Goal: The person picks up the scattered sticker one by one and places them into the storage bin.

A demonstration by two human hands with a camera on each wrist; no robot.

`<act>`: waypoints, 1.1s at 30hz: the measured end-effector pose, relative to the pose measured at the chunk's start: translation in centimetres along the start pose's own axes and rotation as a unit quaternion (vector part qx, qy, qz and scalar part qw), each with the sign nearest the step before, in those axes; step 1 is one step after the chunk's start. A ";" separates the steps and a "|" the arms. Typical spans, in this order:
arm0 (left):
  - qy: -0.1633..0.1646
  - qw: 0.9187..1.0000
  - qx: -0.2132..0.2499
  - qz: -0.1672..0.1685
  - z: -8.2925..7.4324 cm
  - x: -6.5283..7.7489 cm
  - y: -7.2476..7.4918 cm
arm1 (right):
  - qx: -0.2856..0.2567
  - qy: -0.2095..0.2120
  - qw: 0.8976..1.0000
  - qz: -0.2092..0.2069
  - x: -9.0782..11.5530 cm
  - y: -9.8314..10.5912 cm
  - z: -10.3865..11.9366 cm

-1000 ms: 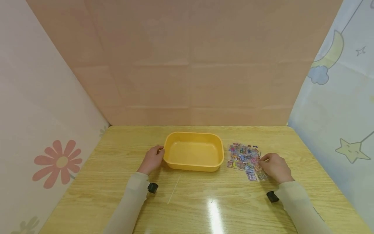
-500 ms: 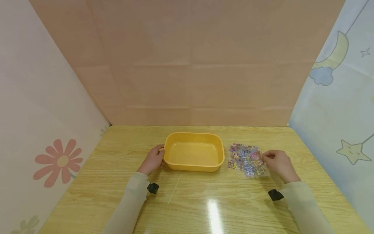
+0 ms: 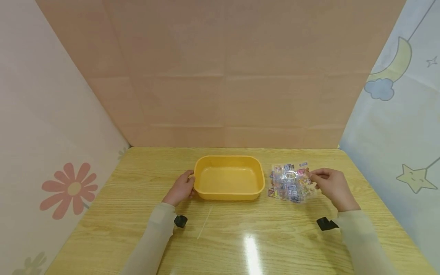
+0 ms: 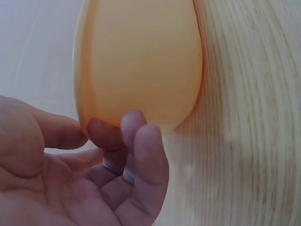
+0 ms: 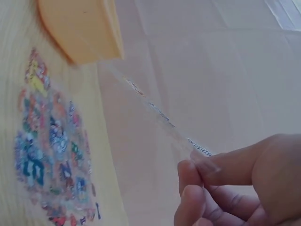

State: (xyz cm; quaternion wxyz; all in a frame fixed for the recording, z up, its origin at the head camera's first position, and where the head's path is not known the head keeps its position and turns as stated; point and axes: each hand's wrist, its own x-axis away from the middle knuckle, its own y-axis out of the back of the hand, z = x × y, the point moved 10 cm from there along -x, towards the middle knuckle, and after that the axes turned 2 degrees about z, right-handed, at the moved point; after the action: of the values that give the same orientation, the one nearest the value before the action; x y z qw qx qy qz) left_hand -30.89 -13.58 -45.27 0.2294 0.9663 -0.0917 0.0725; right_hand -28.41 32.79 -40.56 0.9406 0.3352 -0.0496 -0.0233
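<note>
A yellow plastic basin (image 3: 229,196) stands on the wooden table. My left hand (image 3: 180,188) is at its left end; in the left wrist view the thumb and fingers (image 4: 146,174) pinch the basin's rim and end wall. To the right of the basin, my right hand (image 3: 331,187) pinches the edge of a clear sticker sheet (image 3: 288,177) between thumb and fingers. The right wrist view shows that sheet nearly edge-on, lifted above a pile of colourful clear sticker sheets (image 5: 56,136) lying on the table. In the head view the lifted sheet partly covers the pile.
The wooden table (image 3: 137,229) meets a pinkish-brown backdrop (image 3: 223,95) at the back. Patterned sheets hang at the left (image 3: 68,114) and right (image 3: 395,133) sides. A bright glare streak (image 3: 252,252) lies near the table's front.
My right hand has lifted a sticker sheet off the pile, moving slightly up and away from it. The left hand stays on the basin, which hardly moves.
</note>
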 end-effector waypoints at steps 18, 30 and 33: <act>0.006 1.000 0.001 0.003 0.3 -0.1 -0.1 | -0.058 0.015 0.998 0.014 -1.1 -2.3 5.3; 0.004 1.000 -0.005 0.000 0.3 -0.3 -0.3 | -0.055 0.018 0.997 0.050 -2.5 -5.7 7.8; 0.002 1.000 -0.003 0.002 0.3 -0.3 -0.4 | -0.049 0.022 0.997 0.062 -2.8 -6.6 8.3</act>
State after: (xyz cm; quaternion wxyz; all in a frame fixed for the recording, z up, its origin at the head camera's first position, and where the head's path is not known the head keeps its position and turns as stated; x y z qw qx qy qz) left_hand -31.06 -13.37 -45.77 0.2320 0.9653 -0.0936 0.0752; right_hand -32.19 22.68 -38.61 0.9563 0.2857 -0.0483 0.0398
